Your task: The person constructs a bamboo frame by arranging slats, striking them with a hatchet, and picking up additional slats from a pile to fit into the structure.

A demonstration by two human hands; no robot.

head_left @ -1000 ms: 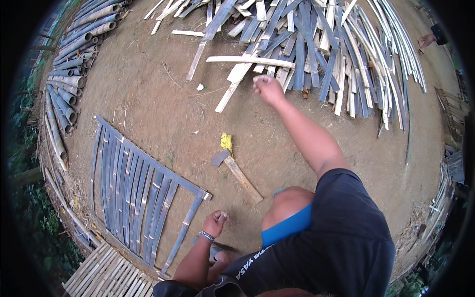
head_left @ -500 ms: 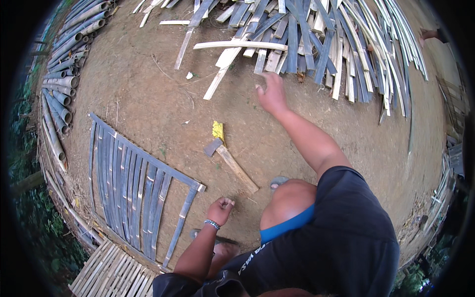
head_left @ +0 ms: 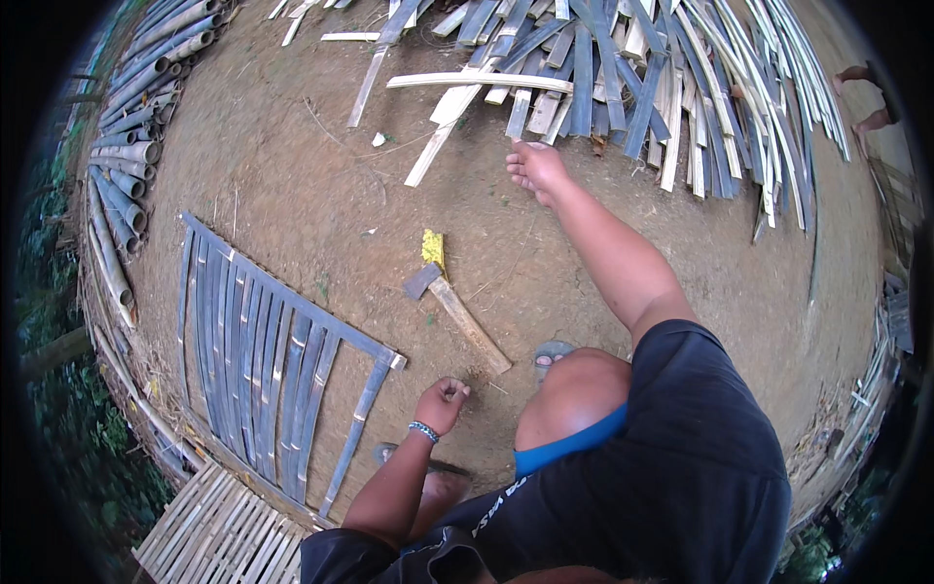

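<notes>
My right hand [head_left: 538, 171] reaches out to the near edge of a heap of split bamboo strips [head_left: 581, 88]. Its thumb and fingers close on the end of one bamboo strip [head_left: 520, 111]. Low in front of my body, my left hand [head_left: 443, 405], with a beaded bracelet at the wrist, has curled fingers; whatever they hold, if anything, is hidden. Between the hands a hatchet [head_left: 470, 324] with a wooden handle lies on the dirt, its head beside a yellow packet [head_left: 433, 247]. A lattice panel of dark bamboo slats [head_left: 255, 350] lies flat to the left.
Bamboo poles [head_left: 136, 156] are stacked along the left edge. A slatted bamboo platform [head_left: 219, 526] sits at the lower left. Long thin strips [head_left: 769, 117] fan out at the far right, where another person's limbs [head_left: 871, 107] show. My knee [head_left: 574, 399] is bent near the hatchet.
My right hand has turned and its fingers have closed at the end of a strip in the heap. The left hand stays curled, nearly in place. The view has shifted slightly.
</notes>
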